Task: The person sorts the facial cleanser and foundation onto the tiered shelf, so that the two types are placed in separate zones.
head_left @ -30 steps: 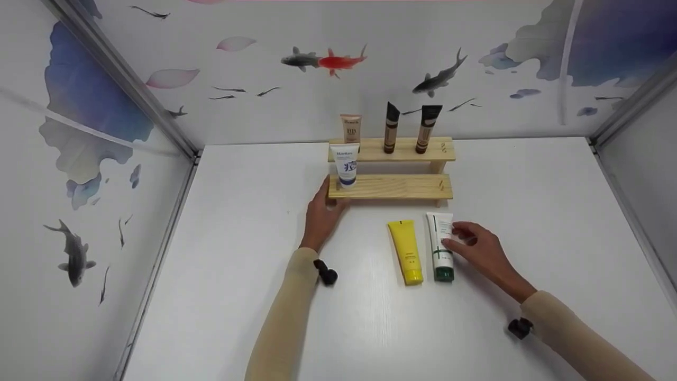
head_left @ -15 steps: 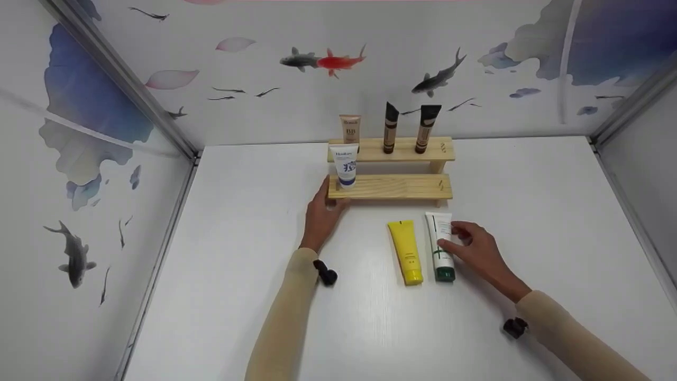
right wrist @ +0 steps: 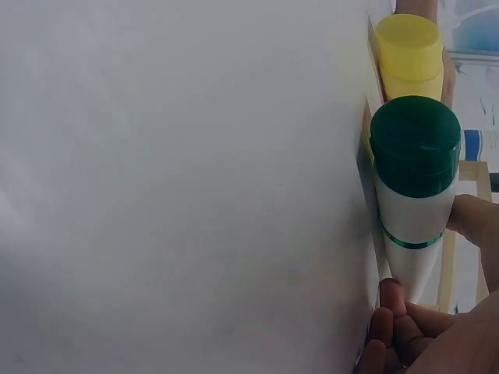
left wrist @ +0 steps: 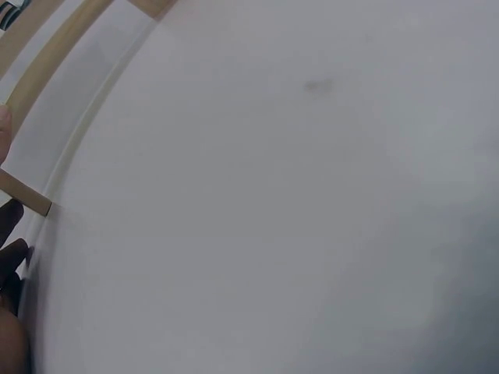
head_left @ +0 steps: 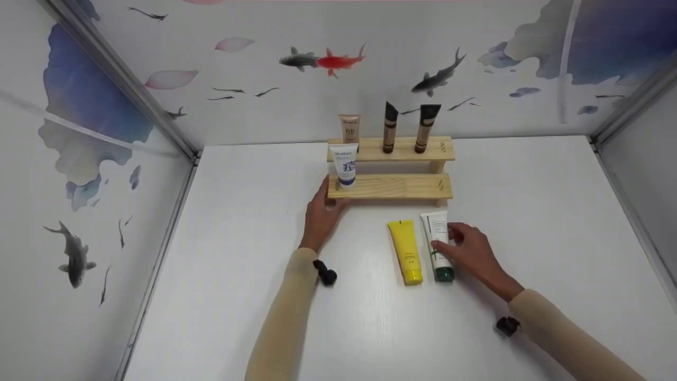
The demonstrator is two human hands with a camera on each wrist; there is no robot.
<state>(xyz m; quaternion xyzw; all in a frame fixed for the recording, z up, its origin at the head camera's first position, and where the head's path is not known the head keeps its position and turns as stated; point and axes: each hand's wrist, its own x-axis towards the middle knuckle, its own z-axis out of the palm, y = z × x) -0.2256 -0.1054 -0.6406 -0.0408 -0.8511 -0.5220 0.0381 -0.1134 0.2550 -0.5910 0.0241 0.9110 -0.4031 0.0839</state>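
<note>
My left hand (head_left: 320, 219) grips the left end of a two-tier wooden rack (head_left: 396, 186), thumb at the front edge of the lower tier. The left wrist view catches only bits of the fingers beside a rack leg (left wrist: 27, 193). On the right, my right hand (head_left: 476, 253) pinches a white squeeze tube (head_left: 436, 226) with a green cap (right wrist: 415, 148), thumb on top and fingers round its right edge. Slightly tilted, the tube lies close to the table. Just left of it lies a yellow squeeze tube (head_left: 405, 251), untouched.
A white-and-blue tube (head_left: 345, 164) stands at the left of the lower tier. On the upper tier stand a beige BB cream tube (head_left: 350, 128) and two dark-capped tubes (head_left: 390, 129). A wall with painted fish (head_left: 338, 61) rises behind the white table (head_left: 238, 211).
My right hand has shifted left and its thumb now reaches further over the white tube. The tube's flat top end has swung slightly left. The left hand stays put.
</note>
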